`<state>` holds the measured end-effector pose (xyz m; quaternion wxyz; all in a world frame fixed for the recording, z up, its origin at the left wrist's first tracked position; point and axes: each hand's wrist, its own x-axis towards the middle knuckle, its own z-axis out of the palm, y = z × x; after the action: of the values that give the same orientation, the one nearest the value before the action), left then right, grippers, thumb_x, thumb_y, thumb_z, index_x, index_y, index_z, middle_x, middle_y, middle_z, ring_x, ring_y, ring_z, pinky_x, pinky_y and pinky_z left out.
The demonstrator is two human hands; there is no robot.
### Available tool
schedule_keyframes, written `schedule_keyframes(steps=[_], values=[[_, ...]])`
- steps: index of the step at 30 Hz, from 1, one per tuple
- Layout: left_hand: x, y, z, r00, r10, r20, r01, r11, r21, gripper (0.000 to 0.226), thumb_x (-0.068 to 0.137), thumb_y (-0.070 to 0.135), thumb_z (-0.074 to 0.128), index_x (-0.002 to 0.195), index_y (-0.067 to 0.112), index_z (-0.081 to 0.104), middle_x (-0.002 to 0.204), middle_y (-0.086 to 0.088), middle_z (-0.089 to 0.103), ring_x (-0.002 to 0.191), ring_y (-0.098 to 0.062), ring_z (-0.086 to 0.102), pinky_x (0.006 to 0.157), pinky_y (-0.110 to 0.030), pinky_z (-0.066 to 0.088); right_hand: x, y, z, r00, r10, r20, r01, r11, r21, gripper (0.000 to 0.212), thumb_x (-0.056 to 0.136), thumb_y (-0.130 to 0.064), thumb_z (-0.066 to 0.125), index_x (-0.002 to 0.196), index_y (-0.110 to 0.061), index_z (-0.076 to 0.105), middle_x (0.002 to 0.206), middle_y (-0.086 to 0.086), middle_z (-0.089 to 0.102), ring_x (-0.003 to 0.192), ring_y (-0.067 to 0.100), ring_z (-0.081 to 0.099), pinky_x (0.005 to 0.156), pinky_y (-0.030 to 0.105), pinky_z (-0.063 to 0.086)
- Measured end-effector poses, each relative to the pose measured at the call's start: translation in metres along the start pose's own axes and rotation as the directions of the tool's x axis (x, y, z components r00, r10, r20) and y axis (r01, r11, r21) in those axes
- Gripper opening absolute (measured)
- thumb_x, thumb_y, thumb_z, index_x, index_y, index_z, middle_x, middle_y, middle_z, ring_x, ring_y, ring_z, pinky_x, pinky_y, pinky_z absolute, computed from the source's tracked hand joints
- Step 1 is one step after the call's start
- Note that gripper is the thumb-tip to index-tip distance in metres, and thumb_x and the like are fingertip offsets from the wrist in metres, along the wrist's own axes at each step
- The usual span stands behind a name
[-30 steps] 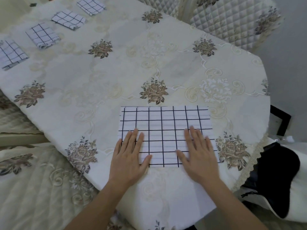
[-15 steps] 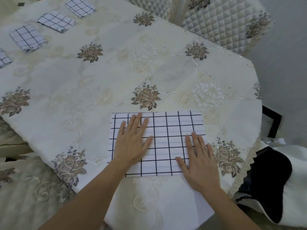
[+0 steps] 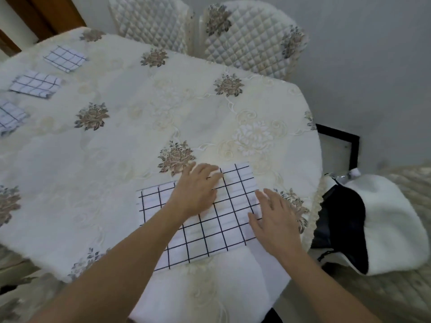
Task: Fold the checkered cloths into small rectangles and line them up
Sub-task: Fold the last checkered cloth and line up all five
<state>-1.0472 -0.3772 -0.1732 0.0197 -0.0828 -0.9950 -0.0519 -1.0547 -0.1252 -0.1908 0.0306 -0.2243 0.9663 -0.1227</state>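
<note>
A white cloth with a black grid (image 3: pixel 210 227) lies flat as a wide rectangle near the table's front edge. My left hand (image 3: pixel 198 192) presses flat on its upper middle, fingers straight and reaching toward the far edge. My right hand (image 3: pixel 275 220) rests flat on the cloth's right end, fingers spread. Three folded checkered cloths lie in a row at the far left: one (image 3: pixel 65 58) at the back, one (image 3: pixel 35 86) in front of it, and one (image 3: pixel 10 116) cut off by the frame's left edge.
The table wears a cream tablecloth with brown flower prints (image 3: pixel 130 117). Two quilted chairs (image 3: pixel 247 36) stand behind it. A white and black garment (image 3: pixel 377 224) lies to the right of the table, below a dark frame (image 3: pixel 338 145) against the wall.
My left hand has slid up and to the right across the cloth toward its far edge. My right hand stays flat at the right end. The view has swung to the right.
</note>
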Motion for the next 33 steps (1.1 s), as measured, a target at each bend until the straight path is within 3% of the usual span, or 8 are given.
schedule_keyframes(steps=[4, 9, 12, 16, 22, 26, 30, 33], values=[[0.064, 0.024, -0.009, 0.884, 0.441, 0.157, -0.435, 0.898, -0.068, 0.039, 0.088, 0.022, 0.069, 0.126, 0.021, 0.062, 0.138, -0.004, 0.058, 0.127, -0.028, 0.053, 0.105, -0.045, 0.042, -0.007, 0.007, -0.007, 0.985, 0.159, -0.06, -0.158, 0.987, 0.033, 0.038, 0.089, -0.035, 0.062, 0.12, -0.013, 0.059, 0.108, 0.009, 0.059, 0.099, 0.031, 0.06, 0.078, 0.044, 0.052], [0.111, 0.042, -0.009, 0.709, 0.629, 0.317, -0.648, 0.759, -0.058, 0.04, 0.092, 0.016, 0.061, 0.132, 0.021, 0.058, 0.139, -0.006, 0.054, 0.126, -0.029, 0.05, 0.102, -0.044, 0.043, -0.006, 0.003, -0.006, 0.94, 0.34, 0.018, -0.341, 0.938, 0.061, 0.04, 0.088, -0.045, 0.068, 0.111, -0.013, 0.06, 0.109, 0.006, 0.058, 0.098, 0.027, 0.056, 0.079, 0.039, 0.048], [0.121, 0.049, -0.004, 0.649, 0.66, 0.379, -0.692, 0.719, -0.068, 0.04, 0.092, 0.016, 0.061, 0.131, 0.022, 0.058, 0.133, -0.006, 0.055, 0.117, -0.028, 0.053, 0.098, -0.042, 0.043, 0.001, -0.002, -0.004, 0.89, 0.449, 0.082, -0.455, 0.887, 0.081, 0.049, 0.087, -0.053, 0.065, 0.115, -0.014, 0.057, 0.113, 0.005, 0.058, 0.103, 0.026, 0.054, 0.083, 0.038, 0.047], [0.127, 0.052, 0.003, 0.647, 0.654, 0.393, -0.691, 0.721, -0.061, 0.043, 0.09, 0.02, 0.064, 0.131, 0.025, 0.056, 0.125, -0.003, 0.054, 0.11, -0.024, 0.052, 0.094, -0.037, 0.041, 0.01, -0.006, -0.005, 0.829, 0.54, 0.146, -0.557, 0.823, 0.113, 0.051, 0.085, -0.059, 0.064, 0.113, -0.018, 0.054, 0.114, 0.002, 0.062, 0.106, 0.024, 0.054, 0.083, 0.037, 0.042], [0.133, 0.056, 0.005, 0.642, 0.622, 0.449, -0.674, 0.737, -0.058, 0.044, 0.089, 0.027, 0.066, 0.13, 0.029, 0.052, 0.12, 0.001, 0.052, 0.109, -0.02, 0.048, 0.097, -0.034, 0.037, 0.017, -0.002, -0.009, 0.781, 0.578, 0.237, -0.623, 0.747, 0.23, 0.039, 0.083, -0.055, 0.07, 0.096, -0.02, 0.059, 0.095, 0.0, 0.068, 0.097, 0.026, 0.059, 0.079, 0.037, 0.046], [0.14, 0.058, 0.006, 0.641, 0.6, 0.479, -0.658, 0.75, -0.06, 0.036, 0.088, 0.028, 0.067, 0.122, 0.027, 0.056, 0.12, 0.002, 0.049, 0.109, -0.019, 0.049, 0.097, -0.032, 0.036, 0.021, 0.006, -0.011, 0.816, 0.512, 0.269, -0.573, 0.78, 0.253, 0.027, 0.085, -0.038, 0.07, 0.071, -0.023, 0.054, 0.082, 0.0, 0.064, 0.083, 0.026, 0.061, 0.074, 0.037, 0.052], [0.157, 0.063, 0.002, 0.671, 0.566, 0.479, -0.612, 0.788, -0.075, 0.048, 0.088, 0.03, 0.07, 0.13, 0.027, 0.048, 0.128, -0.001, 0.048, 0.106, -0.021, 0.054, 0.096, -0.039, 0.044, 0.037, 0.033, -0.021, 0.904, 0.343, 0.256, -0.405, 0.877, 0.258, 0.017, 0.091, -0.03, 0.065, 0.083, -0.021, 0.054, 0.095, 0.0, 0.053, 0.09, 0.024, 0.053, 0.076, 0.04, 0.05], [0.176, 0.068, -0.003, 0.707, 0.518, 0.482, -0.588, 0.809, -0.006, 0.039, 0.095, 0.032, 0.06, 0.132, 0.027, 0.049, 0.118, 0.003, 0.058, 0.111, -0.02, 0.052, 0.099, -0.036, 0.04, 0.062, 0.059, -0.035, 0.958, 0.182, 0.222, -0.223, 0.959, 0.174, 0.017, 0.097, -0.03, 0.059, 0.089, -0.02, 0.047, 0.091, -0.002, 0.051, 0.085, 0.023, 0.052, 0.067, 0.034, 0.041]])
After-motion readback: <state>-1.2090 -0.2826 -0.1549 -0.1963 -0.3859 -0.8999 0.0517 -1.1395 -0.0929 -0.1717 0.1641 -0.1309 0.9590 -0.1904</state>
